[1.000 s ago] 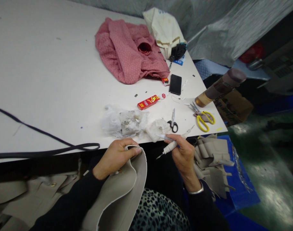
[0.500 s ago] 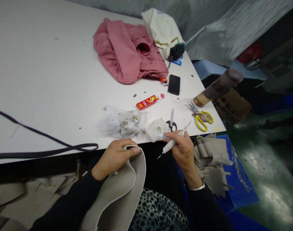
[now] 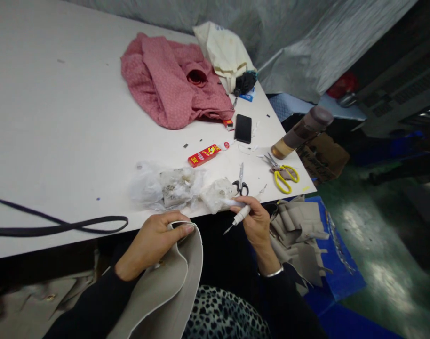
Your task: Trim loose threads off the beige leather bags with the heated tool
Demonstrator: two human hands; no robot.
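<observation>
My left hand (image 3: pixel 155 242) pinches the upper edge of a folded grey leather-like piece (image 3: pixel 192 273), thumb on top. The piece curves open below the hand and hangs down over my lap. My right hand (image 3: pixel 255 223) is closed around a pointed tool with a white wrapped handle (image 3: pixel 242 215), apparently an awl. Its thin metal tip points down and left, toward the grey piece but apart from it. Just beyond the right fingers, at the table edge, lies a crumpled clear plastic bag (image 3: pixel 217 195). Small black-handled scissors (image 3: pixel 241 182) are beside the bag.
On the white table (image 3: pixel 59 132) are a larger plastic bag (image 3: pixel 176 186), a red packet (image 3: pixel 203 156), a phone (image 3: pixel 243 128), yellow-handled scissors (image 3: pixel 285 179), a bottle (image 3: pixel 299 134), pink cloth (image 3: pixel 165 84) and a black strap (image 3: pixel 95 223). Grey pieces (image 3: pixel 299 226) lie on blue sheeting at right.
The view has shifted, so the table things appear further left and slightly lower. Both hands keep their grips, with little visible movement relative to the table.
</observation>
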